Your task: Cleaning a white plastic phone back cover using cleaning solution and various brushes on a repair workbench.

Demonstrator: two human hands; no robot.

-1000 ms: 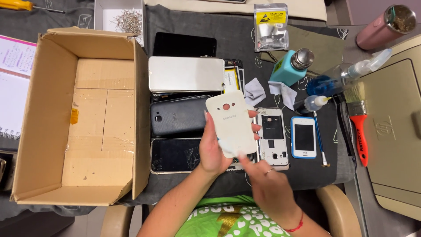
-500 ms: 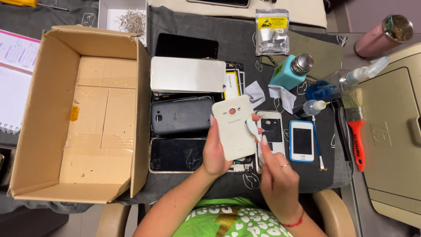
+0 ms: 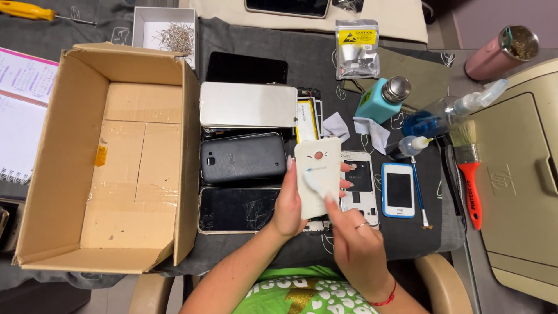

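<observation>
1. Dark cloth [image 3: 314, 64] covers the worktable, and most of its left side goes to an open cardboard box [image 3: 116, 157], standing empty with its flaps up.
2. Right of the box lies a stack of flat devices: a silver slab [image 3: 248, 104] at the far end, a black phone back [image 3: 243, 158] in the middle and a cracked dark screen [image 3: 235, 209] nearest the person.
3. Far right, a red-handled brush [image 3: 469, 168], a teal pump bottle [image 3: 383, 99] and a small blue-edged phone [image 3: 399, 190] lie well apart from the hands.
4. Over the near middle of the cloth, the left hand [image 3: 288, 203] grips the white back cover [image 3: 318, 174] by its left edge and lower end, fingers wrapped behind it. The cover stands on end, long axis running near to far, camera hole at the far end, outer face up towards the person.
5. The right hand [image 3: 357, 247] sits just near and right of the cover, fingers pinched on a small white wipe [image 3: 311, 179] that is pressed against the cover's face, so this hand does the rubbing while the left only steadies.
6. Against the picture from a second ago, the right hand has come up from below the cover onto its face, and the cover sits more upright.
</observation>
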